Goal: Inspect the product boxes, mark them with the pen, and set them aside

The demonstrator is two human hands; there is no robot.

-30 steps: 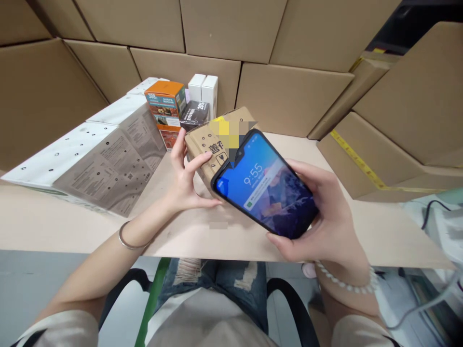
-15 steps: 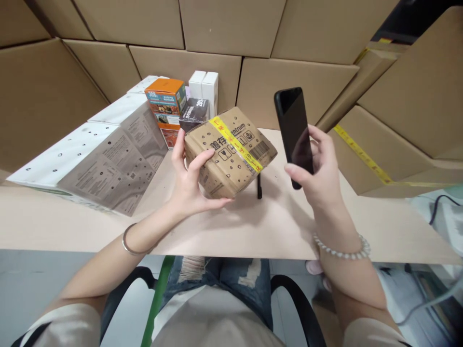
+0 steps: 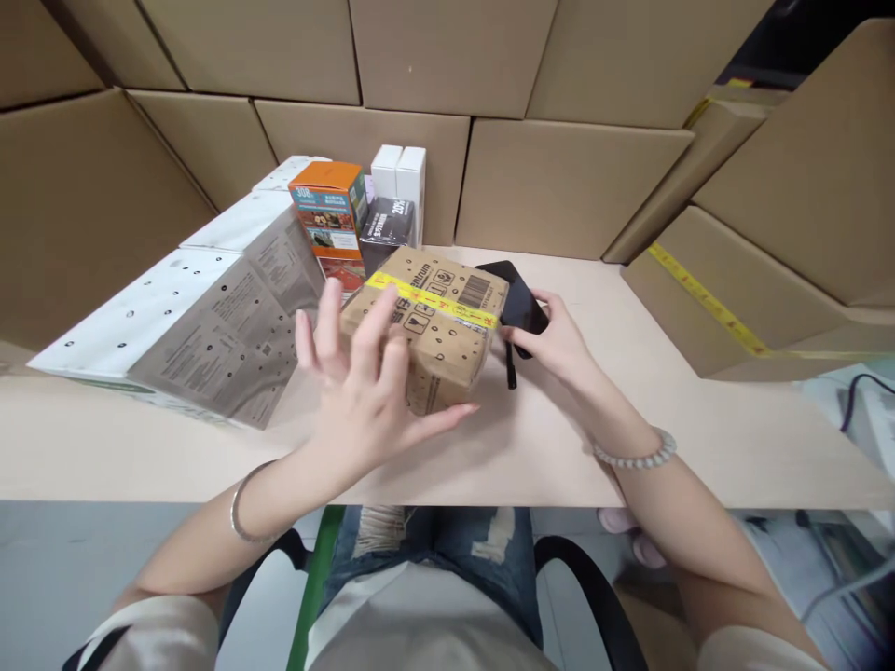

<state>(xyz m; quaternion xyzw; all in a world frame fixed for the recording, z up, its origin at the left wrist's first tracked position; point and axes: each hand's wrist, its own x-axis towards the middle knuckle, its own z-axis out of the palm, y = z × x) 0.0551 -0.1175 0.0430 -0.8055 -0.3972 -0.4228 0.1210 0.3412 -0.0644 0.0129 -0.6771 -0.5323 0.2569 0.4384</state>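
A brown cardboard box [image 3: 447, 335] with yellow tape across its top sits over the middle of the table, slightly tilted. My left hand [image 3: 370, 391] is at its near left side, fingers spread and raised; whether the palm or thumb touches the box cannot be told. My right hand [image 3: 559, 340] grips a black smartphone [image 3: 524, 303] just right of the box, which covers part of the phone. Beneath the phone, a black pen [image 3: 511, 368] lies on the table, partly hidden.
Left of the box stands a long row of white printed cartons [image 3: 216, 326]. Behind are an orange box [image 3: 327, 210], a dark grey box [image 3: 387, 228] and two white boxes [image 3: 411, 177]. Large cardboard boxes [image 3: 538, 186] wall the back; a taped carton [image 3: 720, 298] stands right.
The cardboard box has come down and turned. My left hand has loosened and spread its fingers. My right hand has lowered the smartphone and brought it left, beside the box.
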